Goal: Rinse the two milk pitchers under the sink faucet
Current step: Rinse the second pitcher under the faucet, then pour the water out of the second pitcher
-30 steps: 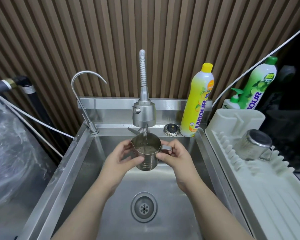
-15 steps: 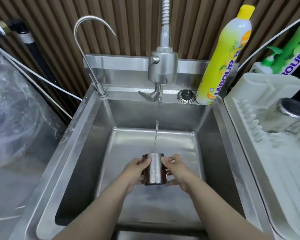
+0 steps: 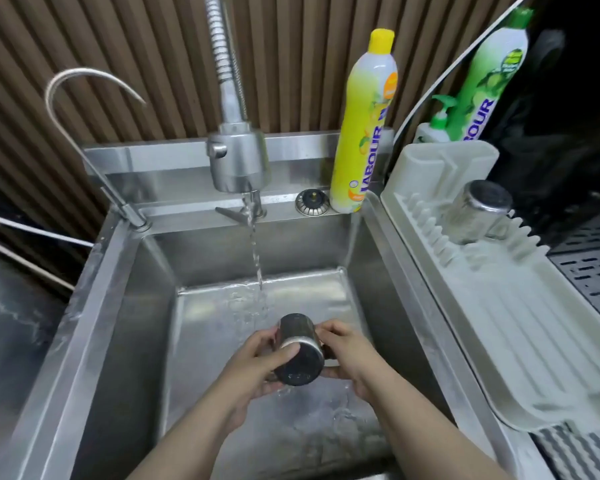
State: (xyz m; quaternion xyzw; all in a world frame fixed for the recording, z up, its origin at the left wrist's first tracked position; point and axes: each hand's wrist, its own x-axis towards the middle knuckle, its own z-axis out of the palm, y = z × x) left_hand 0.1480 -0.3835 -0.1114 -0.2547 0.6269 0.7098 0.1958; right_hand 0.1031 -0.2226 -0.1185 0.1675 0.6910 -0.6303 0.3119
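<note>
Both hands hold one steel milk pitcher low inside the sink, tipped over so that its flat round base faces up toward the camera and its mouth points away and down. The left hand wraps the pitcher's left side with fingers curled round the body; the right hand grips the right side, where part of the handle shows just beside the fingers. The pitcher is brushed metal, with a bright band round the base edge and a dark, wet-looking bottom disc bearing small marks too small to read.

Water runs in a thin stream from the faucet and lands on the sink floor just beyond the pitcher, with ripples spreading round it. More water lies on the floor below the hands.

The second milk pitcher sits upside down on the pale drying rack to the right of the sink, leaning among the ribs, shiny base uppermost.

A yellow detergent bottle stands on the back ledge, next to a sink strainer plug. A green detergent bottle stands behind the rack.
</note>
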